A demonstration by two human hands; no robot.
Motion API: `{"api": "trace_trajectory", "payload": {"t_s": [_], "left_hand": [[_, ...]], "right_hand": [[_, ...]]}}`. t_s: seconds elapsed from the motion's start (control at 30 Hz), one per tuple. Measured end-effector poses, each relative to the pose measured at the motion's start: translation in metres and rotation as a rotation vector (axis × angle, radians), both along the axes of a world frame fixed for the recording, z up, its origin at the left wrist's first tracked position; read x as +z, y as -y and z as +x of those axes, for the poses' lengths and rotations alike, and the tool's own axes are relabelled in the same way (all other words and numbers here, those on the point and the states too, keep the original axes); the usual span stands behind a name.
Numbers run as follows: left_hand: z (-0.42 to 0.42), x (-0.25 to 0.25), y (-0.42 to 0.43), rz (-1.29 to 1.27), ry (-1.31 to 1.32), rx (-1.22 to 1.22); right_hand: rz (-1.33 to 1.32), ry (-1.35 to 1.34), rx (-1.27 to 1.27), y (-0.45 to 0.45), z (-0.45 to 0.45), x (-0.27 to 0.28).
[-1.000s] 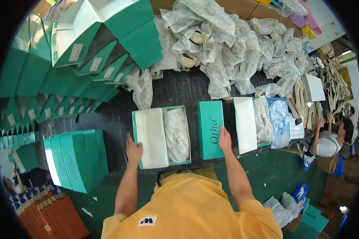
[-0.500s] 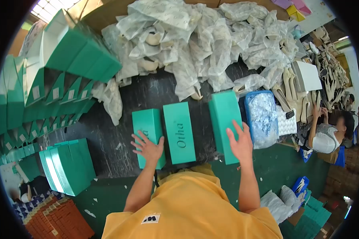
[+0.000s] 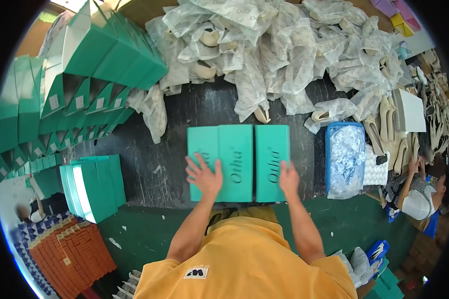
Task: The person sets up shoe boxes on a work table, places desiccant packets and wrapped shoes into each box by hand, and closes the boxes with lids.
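Three green shoe boxes lie side by side on the dark table before me, lids up. The left box and the middle box touch along their long sides. A narrow gap separates the right box from the middle one. My left hand is spread flat over the left box, its thumb reaching towards the middle box. At the right box's outer long edge, my right hand rests with fingers stretched forward against it. "Otha" lettering shows on the lids, partly covered on the left box.
Wrapped shoes are heaped along the table's far side. Stacked green boxes rise at left, with more boxes at the near-left edge. A blue tray of clear packets stands at right. Another person works at far right.
The right box has slid left towards the middle one, with my right hand against it. The left and middle boxes now touch, and all three are nearly aligned. My view has shifted slightly.
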State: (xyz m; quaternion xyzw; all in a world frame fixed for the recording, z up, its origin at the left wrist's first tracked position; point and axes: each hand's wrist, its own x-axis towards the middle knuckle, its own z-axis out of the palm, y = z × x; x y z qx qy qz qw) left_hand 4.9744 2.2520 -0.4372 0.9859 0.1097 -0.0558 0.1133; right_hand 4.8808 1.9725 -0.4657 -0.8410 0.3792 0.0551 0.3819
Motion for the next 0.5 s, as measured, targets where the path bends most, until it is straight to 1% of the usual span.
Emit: {"api": "trace_trajectory", "payload": {"t_s": [0.03,0.07,0.1,0.13,0.17,0.2,0.23,0.27,0.33,0.37,0.4,0.43,0.47,0.5], "left_hand": [[-0.001,0.009,-0.002,-0.01,-0.036,-0.011],[0.002,0.016,-0.005,-0.022,-0.065,-0.023],[0.012,0.016,-0.023,-0.021,-0.052,-0.019],[0.016,0.01,-0.052,-0.334,0.044,0.061],[0.022,0.001,-0.072,-0.647,0.149,0.135],[0.028,-0.013,-0.083,-0.647,0.163,0.141],[0.027,-0.027,-0.097,-0.735,-0.147,0.169],[0.024,-0.029,-0.11,-0.821,-0.453,0.2],[0.014,-0.023,-0.128,-0.961,-0.453,0.13],[-0.001,-0.017,-0.147,-0.805,-0.402,0.023],[-0.01,0.007,-0.175,-0.682,-0.329,-0.03],[-0.019,0.031,-0.203,-0.552,-0.257,-0.073],[-0.037,0.085,-0.233,-0.47,-0.196,-0.07],[-0.046,0.134,-0.274,-0.45,-0.149,0.015]], "right_hand": [[-0.051,0.01,-0.002,-0.026,0.015,0.021],[-0.049,0.015,0.01,-0.024,0.013,0.014],[0.023,0.0,0.025,-0.016,0.015,0.008],[0.092,-0.023,0.051,-0.008,0.012,0.003],[0.067,0.016,0.079,-0.008,0.014,0.004],[0.04,0.054,0.107,-0.008,0.017,0.005],[0.1,0.04,0.051,-0.013,0.017,0.004],[0.16,0.028,0.005,-0.017,0.018,-0.001],[0.328,0.191,-0.064,-0.029,0.011,-0.008],[0.364,0.25,-0.092,-0.043,0.007,-0.009],[0.5,0.235,-0.099,-0.053,0.001,-0.024],[0.599,0.262,-0.119,-0.088,0.006,-0.005],[0.752,0.28,-0.123,-0.124,0.011,0.006],[0.903,0.281,-0.146,-0.164,0.018,0.015]]}}
